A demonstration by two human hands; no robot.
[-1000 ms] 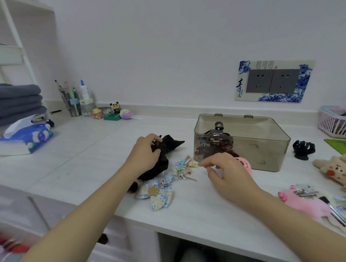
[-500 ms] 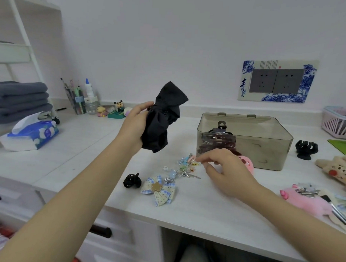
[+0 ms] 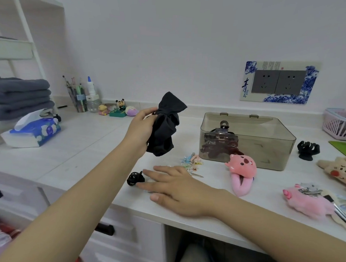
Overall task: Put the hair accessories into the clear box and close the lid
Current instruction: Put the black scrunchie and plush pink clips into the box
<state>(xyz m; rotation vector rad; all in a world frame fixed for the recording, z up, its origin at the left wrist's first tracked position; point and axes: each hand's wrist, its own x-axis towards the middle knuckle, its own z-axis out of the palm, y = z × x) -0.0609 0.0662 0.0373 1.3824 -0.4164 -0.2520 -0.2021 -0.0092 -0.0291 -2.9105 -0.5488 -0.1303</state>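
Right hand (image 3: pixel 174 187): nearest the camera, laid palm down on the counter (image 3: pixel 79 147), fingers spread, gripping nothing; it covers something I cannot make out.
Small black claw clip (image 3: pixel 134 178): just beyond the right fingertips, touching or nearly so.
Pastel clips (image 3: pixel 191 161): loose heap between right hand and box.
Left hand (image 3: pixel 142 127): raised above the counter, fingers clamped on the black fabric bow (image 3: pixel 164 126).
Bow axis: long axis near vertical, one flared end pointing up, the bulk hanging down.
Clear box (image 3: pixel 266 142): to the right of the bow and slightly farther, lid open, dark claw clips inside at its left end.
Judgement: left hand is the nearer carrier; the bow needs a rightward carry over the box's near-left rim.
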